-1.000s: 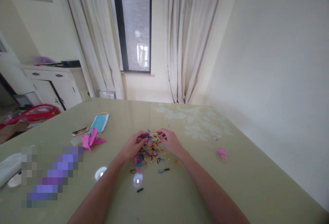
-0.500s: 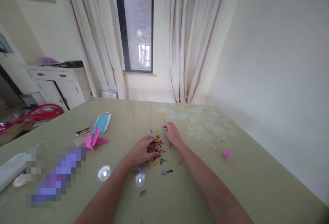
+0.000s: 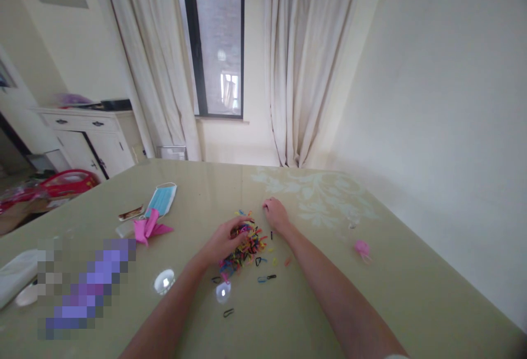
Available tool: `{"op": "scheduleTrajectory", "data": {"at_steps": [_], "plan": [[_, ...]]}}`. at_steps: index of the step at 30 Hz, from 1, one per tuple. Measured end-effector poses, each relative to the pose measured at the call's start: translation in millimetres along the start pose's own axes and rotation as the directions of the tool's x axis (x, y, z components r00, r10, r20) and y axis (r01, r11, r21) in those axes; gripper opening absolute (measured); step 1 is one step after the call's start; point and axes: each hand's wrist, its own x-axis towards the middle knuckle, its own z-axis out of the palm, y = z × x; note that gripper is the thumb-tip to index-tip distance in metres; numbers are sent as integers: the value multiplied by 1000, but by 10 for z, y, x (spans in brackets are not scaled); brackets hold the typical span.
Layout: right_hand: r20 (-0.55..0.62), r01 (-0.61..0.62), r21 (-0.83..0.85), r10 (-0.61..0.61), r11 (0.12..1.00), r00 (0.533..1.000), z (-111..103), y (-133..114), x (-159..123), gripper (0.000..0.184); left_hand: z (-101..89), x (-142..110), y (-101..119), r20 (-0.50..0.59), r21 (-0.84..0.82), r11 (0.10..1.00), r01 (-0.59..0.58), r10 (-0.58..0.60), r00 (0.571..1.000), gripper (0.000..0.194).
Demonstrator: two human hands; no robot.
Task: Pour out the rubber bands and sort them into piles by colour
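A loose heap of small coloured rubber bands [image 3: 250,246] lies on the table. At the heap's left and far side is my left hand [image 3: 225,240], its fingers curved over the bands and its thumb held apart from them. Beyond the heap, to its right, my right hand [image 3: 276,214] rests on the tabletop with the fingers curled in; whatever they may hold is hidden. Stray bands lie nearer to me, among them a black band [image 3: 228,313] and a blue band [image 3: 262,279].
A pink folded-paper piece [image 3: 151,228], a blue face mask [image 3: 162,201] and a blurred-out purple object [image 3: 93,285] lie on the left of the table [image 3: 411,293]. To the right sits a small pink item [image 3: 362,247]. Beyond are a curtained window and a white cabinet [image 3: 93,139].
My left hand has shifted a little left, its thumb drawn back, so more of the heap shows. My right hand stays nearly in place.
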Motion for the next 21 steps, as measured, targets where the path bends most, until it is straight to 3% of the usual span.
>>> {"op": "scheduleTrajectory", "data": {"at_steps": [3,7,10,16,21], "plan": [[25,84,45,-85,995,996,18,-123,-36,29,-48,-28,-2,-13,-3,999,51,-51,999,49],[104,235,122,-247,964,963,49,-301,-81,30,-62,-99,16,19,250,968,15,-21,1000,64],[157,273,164,-298,948,942,55,-378,-114,23,13,-139,53,70,400,916,-2,-29,997,78],[223,308,277,-373,910,901,-44,-408,-350,25,99,-99,127,-32,302,952,54,-47,998,26],[191,261,448,-377,855,906,-366,-270,-739,27,-52,-107,166,-7,167,985,45,-44,999,31]]}}
